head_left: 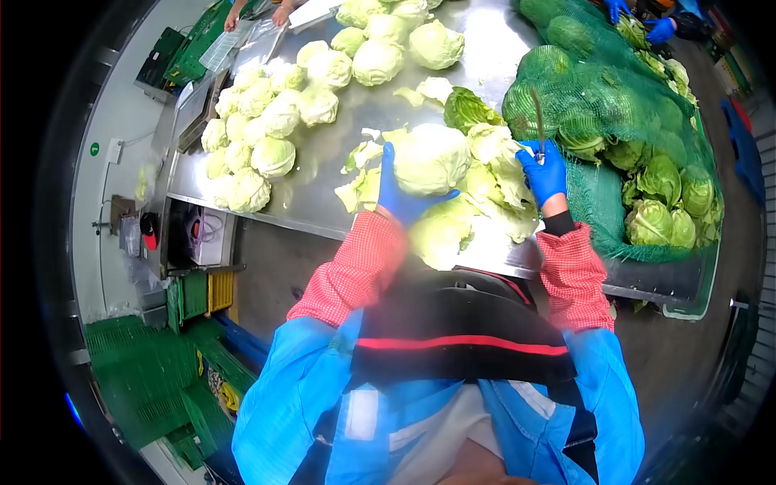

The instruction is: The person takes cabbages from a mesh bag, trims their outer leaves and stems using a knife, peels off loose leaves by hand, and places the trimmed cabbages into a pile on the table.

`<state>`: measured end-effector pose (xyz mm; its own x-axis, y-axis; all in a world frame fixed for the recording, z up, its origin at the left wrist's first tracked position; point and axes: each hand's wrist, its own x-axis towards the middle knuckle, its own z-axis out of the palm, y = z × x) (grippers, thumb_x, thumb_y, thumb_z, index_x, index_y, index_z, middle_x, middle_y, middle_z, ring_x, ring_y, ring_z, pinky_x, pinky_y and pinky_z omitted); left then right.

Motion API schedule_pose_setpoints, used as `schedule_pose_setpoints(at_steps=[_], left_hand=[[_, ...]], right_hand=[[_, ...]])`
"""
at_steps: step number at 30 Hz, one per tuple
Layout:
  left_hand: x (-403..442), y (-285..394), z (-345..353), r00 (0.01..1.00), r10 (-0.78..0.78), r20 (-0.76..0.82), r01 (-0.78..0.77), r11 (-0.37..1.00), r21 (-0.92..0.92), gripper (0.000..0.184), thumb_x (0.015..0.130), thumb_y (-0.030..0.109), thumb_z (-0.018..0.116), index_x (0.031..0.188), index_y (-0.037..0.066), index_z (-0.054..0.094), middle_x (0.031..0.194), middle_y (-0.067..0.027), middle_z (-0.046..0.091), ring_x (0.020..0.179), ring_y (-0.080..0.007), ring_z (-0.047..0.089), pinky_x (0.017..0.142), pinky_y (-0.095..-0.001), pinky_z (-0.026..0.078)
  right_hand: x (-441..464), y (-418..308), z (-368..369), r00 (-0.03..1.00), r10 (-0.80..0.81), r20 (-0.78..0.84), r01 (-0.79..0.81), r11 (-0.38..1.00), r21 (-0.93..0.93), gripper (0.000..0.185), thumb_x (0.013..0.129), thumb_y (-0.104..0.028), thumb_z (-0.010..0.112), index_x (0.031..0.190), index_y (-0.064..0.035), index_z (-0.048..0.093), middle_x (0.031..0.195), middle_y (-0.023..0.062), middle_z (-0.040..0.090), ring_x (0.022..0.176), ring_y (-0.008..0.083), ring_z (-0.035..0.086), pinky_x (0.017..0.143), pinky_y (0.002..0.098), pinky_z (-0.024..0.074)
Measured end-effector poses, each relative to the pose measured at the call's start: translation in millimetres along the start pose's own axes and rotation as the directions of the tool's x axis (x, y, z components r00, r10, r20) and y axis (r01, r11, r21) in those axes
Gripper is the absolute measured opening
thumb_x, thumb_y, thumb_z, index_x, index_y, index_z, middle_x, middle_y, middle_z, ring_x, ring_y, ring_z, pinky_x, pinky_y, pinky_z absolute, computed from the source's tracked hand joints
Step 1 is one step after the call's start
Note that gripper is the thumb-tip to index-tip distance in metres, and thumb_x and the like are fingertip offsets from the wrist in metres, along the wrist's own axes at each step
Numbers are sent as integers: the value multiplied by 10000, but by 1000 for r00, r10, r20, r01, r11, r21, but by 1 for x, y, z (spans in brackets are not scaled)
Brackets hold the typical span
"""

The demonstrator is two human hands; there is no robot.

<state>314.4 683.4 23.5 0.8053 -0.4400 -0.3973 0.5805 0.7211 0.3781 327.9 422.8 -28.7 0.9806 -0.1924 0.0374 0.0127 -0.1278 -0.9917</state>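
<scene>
My left hand [402, 192], in a blue glove, cups a pale trimmed cabbage [432, 159] from its left side and near edge, fingers along the side and thumb beneath. My right hand [543, 171], also gloved in blue, is closed round the handle of a knife [538, 113], its thin blade pointing away from me. Between the hands lie loose cabbage leaves [489, 170], with a darker green leaf [469, 109] beyond them. A large pale leafy piece [440, 234] sits at the table's near edge. More leaf scraps [361, 187] lie left of the cabbage.
Several trimmed cabbages [275, 121] are grouped on the metal table [311, 206] at left, others [380, 61] farther back. Green netting [598, 97] holds untrimmed cabbages at right. Other people's hands [661, 30] show at the far edge. Green crates [137, 372] stand lower left.
</scene>
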Motion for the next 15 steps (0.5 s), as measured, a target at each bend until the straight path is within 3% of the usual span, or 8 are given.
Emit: schedule_pose_setpoints(at_steps=[1,2,3,4,7,8,12,15], left_hand=[[-1,3,3,1000,-8,-21,7,1000,-11,812,842,723,353,1423,158,324,1402,-161,405,1261,-339,427,996,-595,351],[0,6,3,999,-36,39,38,998,-44,793,850,704,362,1419,152,333,1406,-157,404,1270,-352,417,995,-599,352],[2,8,4,993,-62,99,69,995,-74,775,859,686,371,1414,146,341,1410,-152,403,1279,-364,407,994,-603,353],[2,10,3,984,-87,154,104,989,-105,757,867,667,380,1410,140,350,1414,-148,402,1288,-376,396,993,-607,354],[23,2,-15,993,-40,110,56,988,-143,770,875,671,349,1402,108,354,1399,-150,415,1261,-375,422,993,-564,382],[25,3,-19,962,-95,256,170,942,-288,848,849,716,300,1436,105,270,1411,-200,376,1270,-408,383,1024,-601,299],[30,0,-22,963,-153,221,194,964,-180,852,848,718,285,1444,109,261,1430,-220,332,1262,-435,380,1008,-633,294],[29,-1,-21,976,-157,150,162,986,-25,877,836,735,281,1451,111,249,1440,-222,319,1275,-447,366,1009,-626,302]], right_hand=[[2,1,4,995,-95,-43,88,986,-141,345,827,-190,705,1097,-26,567,902,77,664,745,164,621,672,291,509],[-3,4,15,987,-135,-93,105,957,-271,528,818,-249,714,1250,-38,494,1070,126,651,911,235,632,807,349,495],[-7,8,30,967,-247,-67,230,954,-193,774,777,-373,738,1396,-100,361,1183,156,603,936,284,633,793,369,498],[-29,-71,35,988,139,61,-92,868,-487,958,714,-472,758,1461,-154,249,1243,186,560,931,323,635,770,376,507],[-55,-101,73,962,-230,150,272,725,-632,1113,628,-467,782,1494,-178,144,929,143,618,761,312,635,627,397,511],[-54,-98,76,948,-289,132,306,724,-618,987,645,-413,777,1449,-167,261,893,126,616,727,298,633,601,384,508],[-47,-60,70,840,-532,105,482,646,-591,455,713,-245,736,1133,-134,599,809,80,618,645,272,625,536,341,496],[-44,-55,63,807,-590,-23,487,688,-538,179,746,-145,686,912,-115,626,801,54,629,626,256,623,514,318,488]])
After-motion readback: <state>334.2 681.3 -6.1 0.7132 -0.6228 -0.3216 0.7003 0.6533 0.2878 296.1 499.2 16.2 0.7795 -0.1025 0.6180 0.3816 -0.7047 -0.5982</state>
